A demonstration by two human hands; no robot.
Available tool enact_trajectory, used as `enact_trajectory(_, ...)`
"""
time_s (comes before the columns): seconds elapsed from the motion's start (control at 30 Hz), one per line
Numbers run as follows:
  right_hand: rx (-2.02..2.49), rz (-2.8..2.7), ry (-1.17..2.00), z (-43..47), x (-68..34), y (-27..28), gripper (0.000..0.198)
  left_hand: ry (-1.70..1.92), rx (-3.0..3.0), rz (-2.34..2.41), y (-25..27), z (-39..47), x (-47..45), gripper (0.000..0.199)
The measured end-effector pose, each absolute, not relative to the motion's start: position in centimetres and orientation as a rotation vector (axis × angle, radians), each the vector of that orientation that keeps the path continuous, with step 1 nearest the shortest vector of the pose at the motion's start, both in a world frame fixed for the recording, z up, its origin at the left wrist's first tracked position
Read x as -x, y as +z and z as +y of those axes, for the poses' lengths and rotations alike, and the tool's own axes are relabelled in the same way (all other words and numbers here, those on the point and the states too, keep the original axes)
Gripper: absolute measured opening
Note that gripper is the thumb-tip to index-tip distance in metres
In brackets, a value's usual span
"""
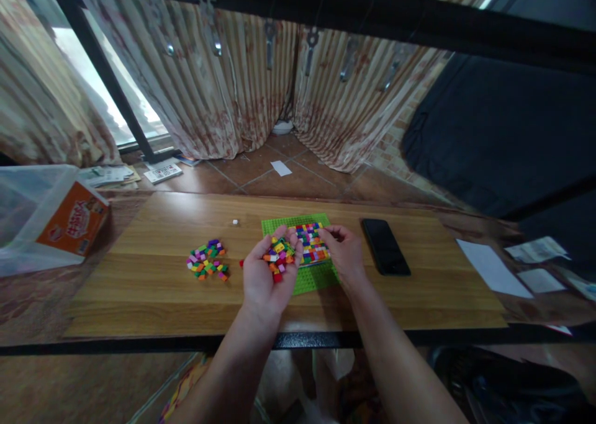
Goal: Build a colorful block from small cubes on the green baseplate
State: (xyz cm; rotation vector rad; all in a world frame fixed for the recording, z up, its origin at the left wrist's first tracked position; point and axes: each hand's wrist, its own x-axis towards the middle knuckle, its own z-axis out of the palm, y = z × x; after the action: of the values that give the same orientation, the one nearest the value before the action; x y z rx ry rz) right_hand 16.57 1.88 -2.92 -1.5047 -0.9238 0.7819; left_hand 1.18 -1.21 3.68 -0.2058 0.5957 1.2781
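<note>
Cupped palm up, my left hand [265, 278] carries a heap of small colourful toy bricks [280, 255]. It hovers over the left part of a green studded baseplate [311, 281]. A block of multicoloured bricks [313, 241] in tight rows sits on that plate. My right hand [343, 250] is at the right edge of the block, thumb and forefinger pinched together. Whatever lies between those fingertips is too small to make out. To the left, a loose pile of bricks [207, 260] rests on the wooden table [149, 287].
A black phone [385, 246] lies right of the baseplate. One white brick [235, 221] sits alone behind the loose pile, and a red brick [241, 263] is beside my left hand. A clear plastic bin [41, 219] stands at the far left. A dark bar [326, 8] crosses overhead.
</note>
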Motion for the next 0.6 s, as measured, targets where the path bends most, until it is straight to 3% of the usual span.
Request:
enact_trajectory(0.3, 1.746, -1.479, 0.334, -0.3, -16.7, -0.4, 0.022, 1.276, 0.196, 0.588, 3.6, -1.2, -1.1, 0.021)
enact_trajectory(0.6, 1.788, -1.599, 0.259, 0.0, -16.9, -0.8, 0.020, 1.287, 0.182, 0.574, 3.3, -1.1, -1.0, 0.020)
